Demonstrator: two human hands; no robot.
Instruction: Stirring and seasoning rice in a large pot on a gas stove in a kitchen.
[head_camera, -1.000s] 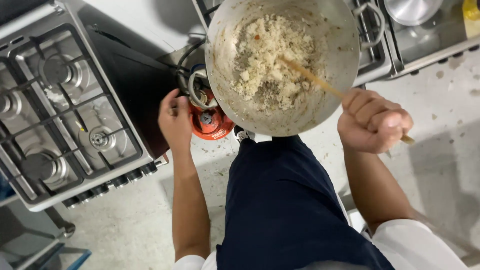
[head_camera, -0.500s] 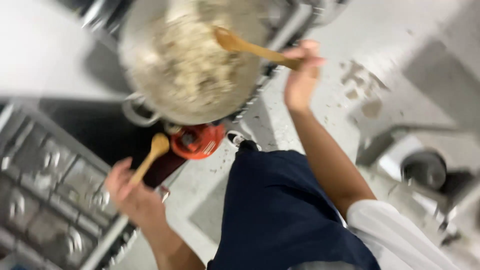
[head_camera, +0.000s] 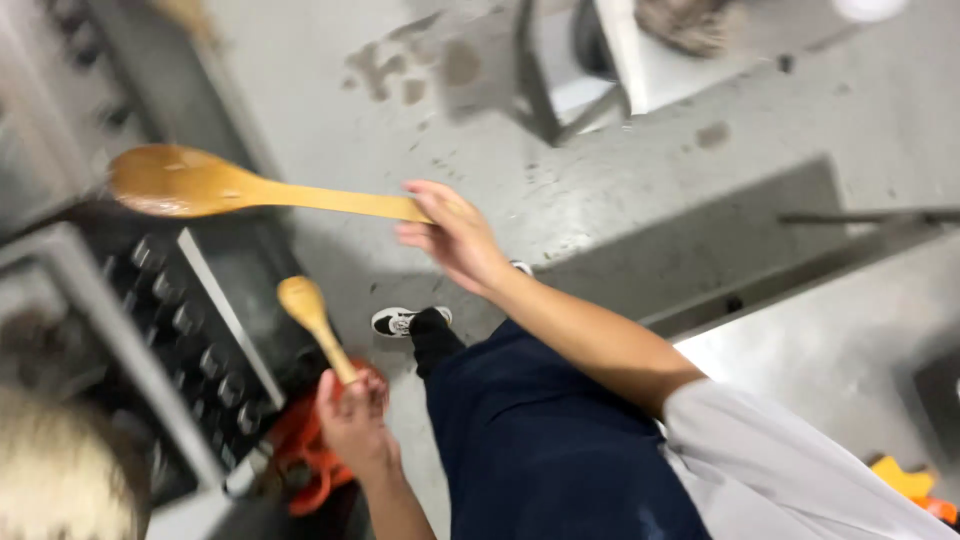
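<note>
My right hand (head_camera: 450, 235) grips the handle of a large wooden spoon (head_camera: 190, 183), held out level above the stove (head_camera: 150, 320). My left hand (head_camera: 352, 420) clasps a smaller wooden spoon (head_camera: 305, 305), bowl up, beside the stove's knobs.

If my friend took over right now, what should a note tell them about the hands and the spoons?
Right hand: holds the end of the long wooden spoon, which sticks out level over the stove edge; its bowl looks smeared.
Left hand: grips the handle of the small wooden spoon, bowl pointing up, just above an orange thing on the floor.
Pan of pale crumbly food: low at the left edge, blurred; neither spoon is in it.
Done: both spoons are lifted clear of the food.
Left: the food sits in the pan unstirred at this moment. The picture is too blurred to tell more.
</note>
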